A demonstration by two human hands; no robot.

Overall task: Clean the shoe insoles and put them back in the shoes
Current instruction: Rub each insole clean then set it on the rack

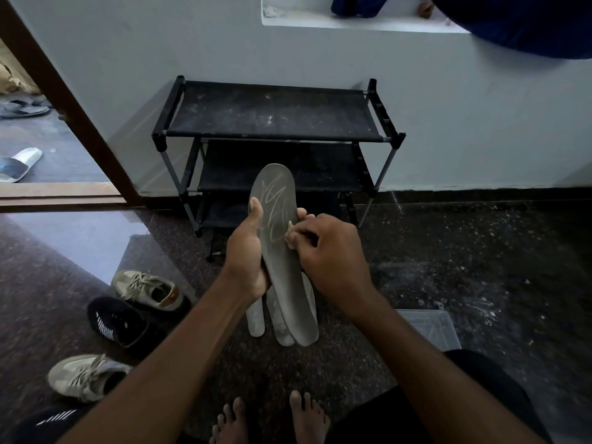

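Note:
My left hand (pixel 246 251) grips a grey insole (pixel 277 219) by its left edge and holds it upright, thumb along the rim. Pale streaks mark the insole's upper half. My right hand (pixel 330 251) pinches a small pale cloth (pixel 291 233) against the insole's right side. Three more insoles (pixel 282 318) lie on the floor below my hands. To the left sit two beige sneakers (pixel 150 288) (pixel 86 376) and a black sneaker (pixel 118 322).
A black three-tier shoe rack (pixel 275 113) stands against the wall ahead. A clear plastic container (pixel 429 328) lies on the floor at right. An open doorway at left shows sandals (pixel 19 163). My bare feet (pixel 272 421) are at the bottom.

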